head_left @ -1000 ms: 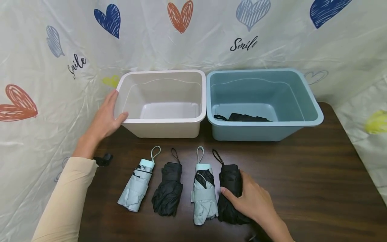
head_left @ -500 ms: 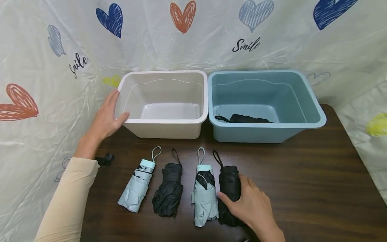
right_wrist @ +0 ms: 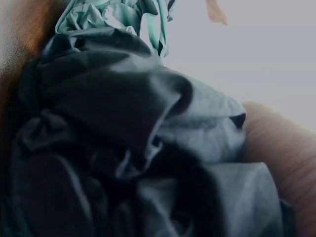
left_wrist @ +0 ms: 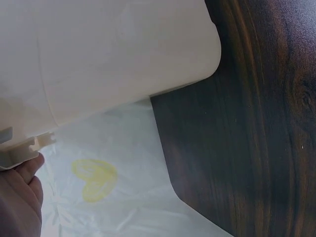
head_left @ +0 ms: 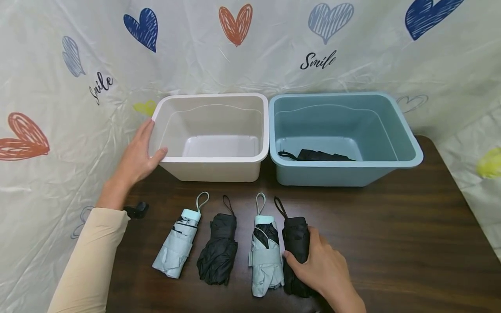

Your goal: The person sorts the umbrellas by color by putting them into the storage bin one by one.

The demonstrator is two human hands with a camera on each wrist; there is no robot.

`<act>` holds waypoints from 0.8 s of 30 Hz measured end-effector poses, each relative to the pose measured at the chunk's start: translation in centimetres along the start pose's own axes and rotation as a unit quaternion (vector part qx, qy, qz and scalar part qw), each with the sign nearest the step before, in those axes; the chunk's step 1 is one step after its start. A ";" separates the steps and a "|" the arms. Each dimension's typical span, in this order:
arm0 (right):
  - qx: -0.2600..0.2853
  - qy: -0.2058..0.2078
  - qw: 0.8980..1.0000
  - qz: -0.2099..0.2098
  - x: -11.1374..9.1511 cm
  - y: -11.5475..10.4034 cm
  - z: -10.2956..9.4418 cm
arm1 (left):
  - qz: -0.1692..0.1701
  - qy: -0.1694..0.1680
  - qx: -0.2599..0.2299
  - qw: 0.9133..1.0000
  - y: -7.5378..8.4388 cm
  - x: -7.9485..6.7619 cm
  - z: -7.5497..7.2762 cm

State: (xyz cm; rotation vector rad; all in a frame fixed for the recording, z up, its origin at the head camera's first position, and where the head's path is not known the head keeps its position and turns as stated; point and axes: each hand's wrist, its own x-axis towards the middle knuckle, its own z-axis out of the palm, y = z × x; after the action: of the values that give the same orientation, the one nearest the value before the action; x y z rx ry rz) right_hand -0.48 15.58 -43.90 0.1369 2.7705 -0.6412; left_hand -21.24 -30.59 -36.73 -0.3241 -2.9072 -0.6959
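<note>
My left hand (head_left: pixel 137 152) holds the left rim of a cream-white plastic bin (head_left: pixel 211 169), thumb over the front corner; fingers (left_wrist: pixel 29 170) show under the rim in the left wrist view. My right hand (head_left: pixel 325 265) grips a black folded umbrella (head_left: pixel 296 239) from its right side, thumb across it. This umbrella lies on the table, wrist loop pointing away, and its dark cloth (right_wrist: pixel 118 108) fills the right wrist view. Close on its left lies a pale-blue folded umbrella (head_left: pixel 267 265). Farther left are another black umbrella (head_left: pixel 218 256) and another pale-blue umbrella (head_left: pixel 176 248).
A blue plastic bin (head_left: pixel 321 174) stands beside the white one, with a black umbrella (head_left: pixel 325 155) lying inside it. Both bins sit at the back of the dark wooden table (head_left: pixel 415 243), against a heart-printed sheet (head_left: pixel 274 52).
My right hand has shifted slightly left around the black umbrella, whose near end has swung a little left. The left hand stays on the white bin.
</note>
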 end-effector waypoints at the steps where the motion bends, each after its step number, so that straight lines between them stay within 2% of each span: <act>1: -0.001 0.001 1.000 0.000 0.0 0.0 -0.1 | -0.001 -0.001 0.000 1.000 0.0 0.0 -0.1; 6: -0.022 -0.009 1.000 0.008 -0.2 0.0 -0.4 | -0.004 -0.008 0.002 1.000 0.2 -0.2 -0.2; 13: -0.033 -0.036 0.999 0.002 -0.3 0.0 -0.7 | -0.001 0.003 -0.001 1.000 0.2 0.0 -0.4; 24: -0.005 -0.016 1.000 0.004 -0.5 0.1 -0.2 | -0.010 -0.003 0.006 1.000 0.0 -0.1 -0.2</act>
State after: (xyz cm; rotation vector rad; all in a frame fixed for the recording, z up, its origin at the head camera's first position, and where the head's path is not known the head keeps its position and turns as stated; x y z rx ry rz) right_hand -0.09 15.73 -43.59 0.1358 2.7403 -0.6229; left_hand -21.14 -30.74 -36.58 -0.2957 -2.9236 -0.6812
